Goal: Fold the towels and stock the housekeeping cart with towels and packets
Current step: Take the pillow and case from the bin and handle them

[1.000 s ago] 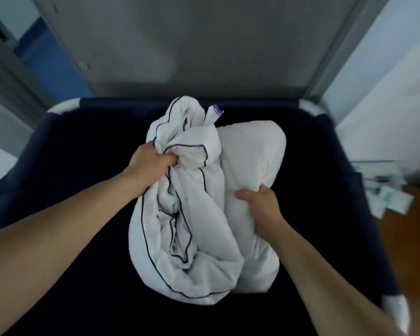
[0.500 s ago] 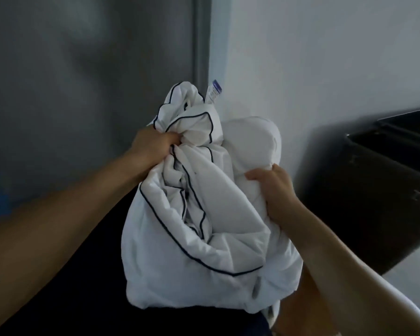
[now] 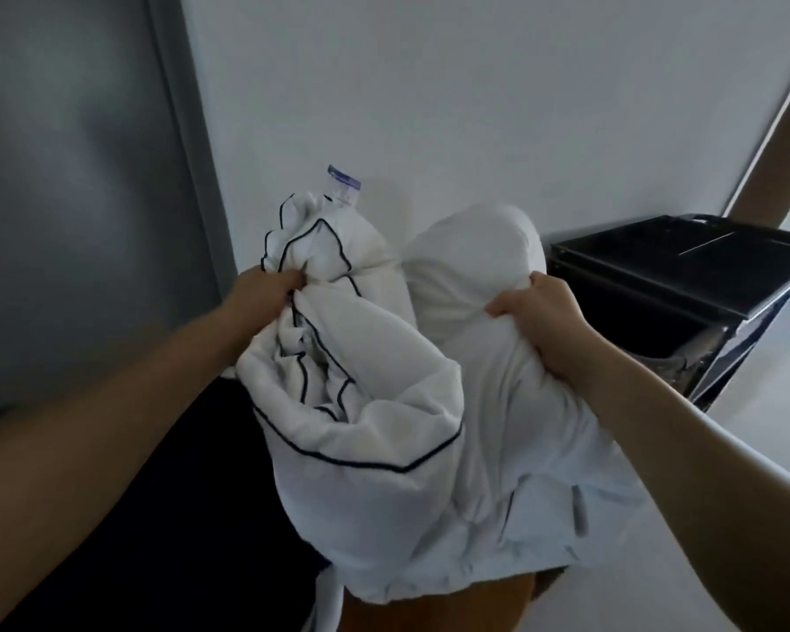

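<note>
While your left hand point(image 3: 265, 291) is clenched into a fist around a gathered fold of the white towel with dark piping point(image 3: 361, 403), your right hand point(image 3: 539, 321) is closed tight on the plain white bundle point(image 3: 489, 285) just beside it. You hold both pieces up in the air in front of your chest, pressed against each other, with the piped towel on your left and the plain one on your right. The piped towel is crumpled, its dark edging running in loops near your left fist and in one long line across its lower front. A small label with a purple band point(image 3: 344, 187) sticks up from the top of that towel, above your left hand. The plain bundle bulges above your right hand and hangs down below your forearm, where more white cloth point(image 3: 543, 517) with short grey stitches sags in loose folds. Behind the laundry is a pale wall point(image 3: 429, 84), and to your left of it a grey door panel point(image 3: 74, 175) with its frame. To your right, a black open-topped cart tray point(image 3: 685, 262) stands against the wall, well apart from your right hand. Below your left forearm lies a dark navy surface point(image 3: 179, 517), and a strip of brown wood floor point(image 3: 429, 613) shows under the hanging cloth.
</note>
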A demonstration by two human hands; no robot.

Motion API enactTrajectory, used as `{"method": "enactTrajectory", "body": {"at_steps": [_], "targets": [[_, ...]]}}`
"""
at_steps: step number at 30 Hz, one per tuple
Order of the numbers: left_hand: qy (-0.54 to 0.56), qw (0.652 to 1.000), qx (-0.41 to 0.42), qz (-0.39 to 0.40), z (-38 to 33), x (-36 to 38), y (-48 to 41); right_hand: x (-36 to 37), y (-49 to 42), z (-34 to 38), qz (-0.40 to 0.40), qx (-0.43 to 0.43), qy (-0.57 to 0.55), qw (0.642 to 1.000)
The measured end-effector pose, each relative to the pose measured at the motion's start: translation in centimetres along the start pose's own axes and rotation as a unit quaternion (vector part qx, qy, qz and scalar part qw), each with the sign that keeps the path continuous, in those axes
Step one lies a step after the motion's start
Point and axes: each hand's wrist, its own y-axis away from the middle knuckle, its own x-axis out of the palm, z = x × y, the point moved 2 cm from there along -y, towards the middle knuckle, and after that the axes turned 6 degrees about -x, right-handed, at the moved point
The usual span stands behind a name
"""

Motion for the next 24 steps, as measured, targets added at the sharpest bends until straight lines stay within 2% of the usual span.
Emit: {"method": "enactTrajectory", "body": {"at_steps": [4, 8, 10, 13, 17, 20, 22, 24], "targets": [[-0.007, 0.999, -0.014, 0.037, 5.5, 1.4, -2.3, -2.3, -3.3, -5.4, -0.002, 0.041, 0.048, 0.998], [0.034, 0.992, -0.097, 0.068, 12.1, -0.1, -4.7, -3.4, -6.3, -12.1, -0.003, 0.092, 0.083, 0.992], [0.021, 0.989, -0.127, 0.068, 14.5, -0.7, -5.4, -3.7, -8.1, -15.1, 0.007, 0.107, 0.092, 0.99], [0.013, 0.987, -0.159, 0.029, 17.1, -1.1, -5.9, -3.3, -10.2, -19.8, 0.053, 0.13, 0.095, 0.985], [-0.013, 0.978, -0.202, -0.059, 19.0, -2.1, -5.3, -2.4, -12.0, -27.0, 0.129, 0.166, 0.137, 0.968], [-0.043, 0.967, -0.238, -0.079, 20.0, -1.5, -3.7, -1.9, -13.0, -34.5, 0.198, 0.248, 0.206, 0.925], [-0.051, 0.962, -0.25, -0.097, 19.9, -0.2, -2.9, -1.4, -13.4, -38.1, 0.249, 0.294, 0.313, 0.868], [-0.058, 0.958, -0.257, -0.113, 19.2, 1.1, -2.8, -0.4, -13.6, -39.7, 0.265, 0.276, 0.44, 0.813]]}}
